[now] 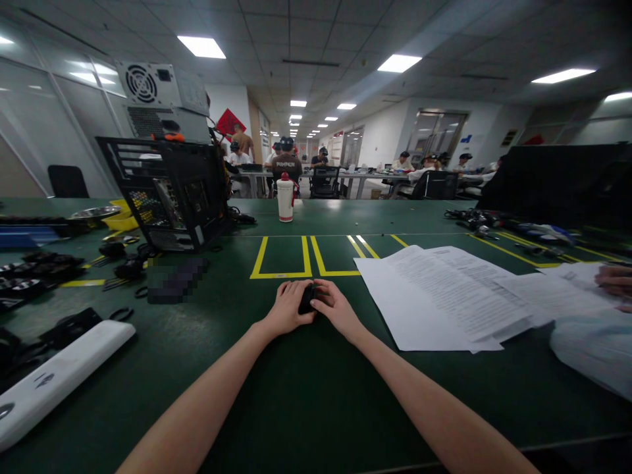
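A small black rounded object [306, 299] is held between my two hands, just above or on the green tabletop [316, 395]. My left hand [288, 308] wraps it from the left, its fingers curled over the top and the thumb along the near side. From the right, my right hand [336, 309] closes on it with bent fingers and the thumb against its side. The fingers cover much of the object, so its exact kind is hidden. Beyond the hands, yellow tape outlines [281, 276] mark the table.
Printed sheets [444, 296] lie to the right, beside another person's hand [615, 280]. An open computer case [172, 191] carries power supplies [160, 85] at the left. A white bottle [285, 199] stands at the back. A white bar [64, 378] lies near left.
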{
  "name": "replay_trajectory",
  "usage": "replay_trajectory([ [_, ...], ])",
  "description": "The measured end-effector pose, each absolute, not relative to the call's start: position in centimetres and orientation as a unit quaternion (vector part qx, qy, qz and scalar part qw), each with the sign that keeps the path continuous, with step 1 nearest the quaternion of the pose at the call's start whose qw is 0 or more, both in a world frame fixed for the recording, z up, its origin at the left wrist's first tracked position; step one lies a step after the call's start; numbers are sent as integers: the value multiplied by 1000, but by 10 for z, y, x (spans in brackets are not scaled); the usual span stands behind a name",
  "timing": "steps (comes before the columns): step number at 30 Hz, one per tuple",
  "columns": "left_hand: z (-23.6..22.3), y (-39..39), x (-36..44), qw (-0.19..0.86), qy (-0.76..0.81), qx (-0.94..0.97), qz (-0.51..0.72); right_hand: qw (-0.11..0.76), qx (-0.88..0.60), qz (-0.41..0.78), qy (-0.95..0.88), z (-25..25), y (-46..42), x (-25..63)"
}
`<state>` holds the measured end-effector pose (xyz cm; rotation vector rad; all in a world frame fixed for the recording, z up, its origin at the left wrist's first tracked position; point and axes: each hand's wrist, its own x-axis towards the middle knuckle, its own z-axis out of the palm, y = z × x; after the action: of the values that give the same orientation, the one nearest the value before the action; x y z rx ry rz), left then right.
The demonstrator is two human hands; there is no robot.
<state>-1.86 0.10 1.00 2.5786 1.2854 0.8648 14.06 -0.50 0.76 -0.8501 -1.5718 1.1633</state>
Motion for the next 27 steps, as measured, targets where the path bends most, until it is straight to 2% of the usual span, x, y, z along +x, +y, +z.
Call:
replay_trajectory([
  [5, 7, 6, -18, 77, 440, 847, 290, 499, -349, 434, -664, 3, -1, 144],
  [13, 6, 16, -22, 162, 491, 812, 270, 448, -533, 224, -682, -8, 4, 168],
  [19, 5, 15, -23, 203, 476, 806, 288, 424, -536, 221, -696, -15, 10, 172],
  [27, -3, 40, 11, 145, 540, 781, 278, 454, -568, 211, -653, -12, 26, 182],
])
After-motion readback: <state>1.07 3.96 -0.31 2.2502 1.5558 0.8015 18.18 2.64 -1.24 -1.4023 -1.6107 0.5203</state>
